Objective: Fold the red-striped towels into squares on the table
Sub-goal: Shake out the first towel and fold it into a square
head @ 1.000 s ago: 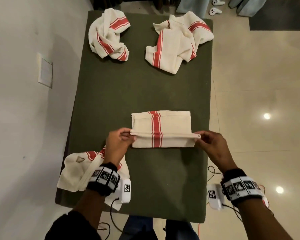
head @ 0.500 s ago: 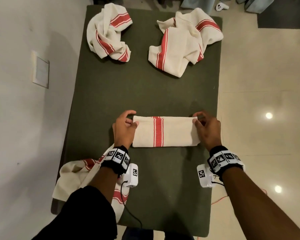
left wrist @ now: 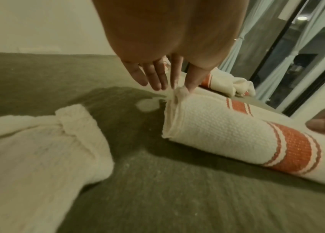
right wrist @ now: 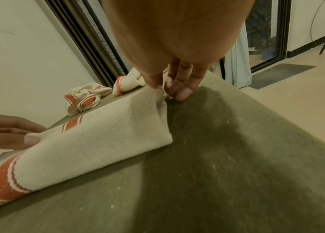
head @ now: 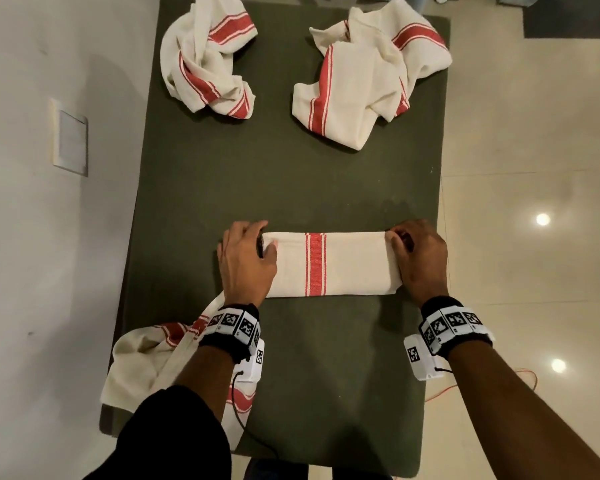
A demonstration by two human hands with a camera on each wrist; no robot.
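A cream towel with a red stripe [head: 329,263] lies folded into a long strip on the dark green table [head: 291,188]. My left hand [head: 265,237] pinches its far left corner; in the left wrist view thumb and forefinger of that hand [left wrist: 179,90] meet on the layered edge of the towel [left wrist: 217,130]. My right hand [head: 394,237] pinches the far right corner, and the right wrist view shows this hand [right wrist: 162,90] nipping the towel [right wrist: 101,141] the same way. Both corners sit low on the table.
Two crumpled striped towels lie at the far end, one left [head: 207,60], one right [head: 364,71]. A third [head: 146,362] hangs over the near left edge under my left forearm. A wall with a white plate [head: 70,138] stands left; the table's right edge [head: 439,202] is beside my right hand.
Both hands carried the towel's lifted near edge away from me and laid it on the far edge, halving the towel into a narrower strip. They still pinch the corners.
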